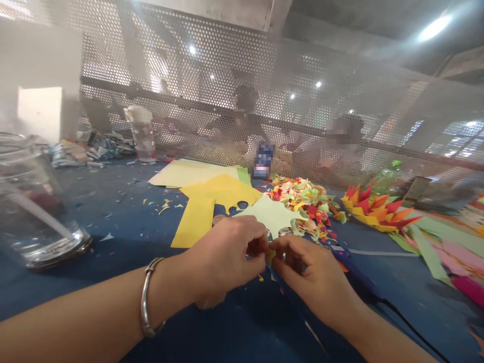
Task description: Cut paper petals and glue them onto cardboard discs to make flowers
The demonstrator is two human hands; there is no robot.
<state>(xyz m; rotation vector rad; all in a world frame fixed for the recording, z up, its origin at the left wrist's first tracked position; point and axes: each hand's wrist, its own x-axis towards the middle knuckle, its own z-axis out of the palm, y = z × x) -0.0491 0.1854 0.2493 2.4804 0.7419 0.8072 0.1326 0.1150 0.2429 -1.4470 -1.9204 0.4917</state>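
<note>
My left hand and my right hand meet low in the middle of the blue table. Both pinch a small pale yellow-green paper piece between their fingertips. A metal bangle circles my left wrist. Just behind my hands lies a pale green sheet with shapes cut out of it. A heap of small coloured paper pieces sits beyond it.
Yellow paper sheets lie at centre left. A clear glass jar stands at the left edge, a lidded cup at the back. Folded orange and red paper and coloured strips lie right. A perforated metal screen backs the table, with people behind it.
</note>
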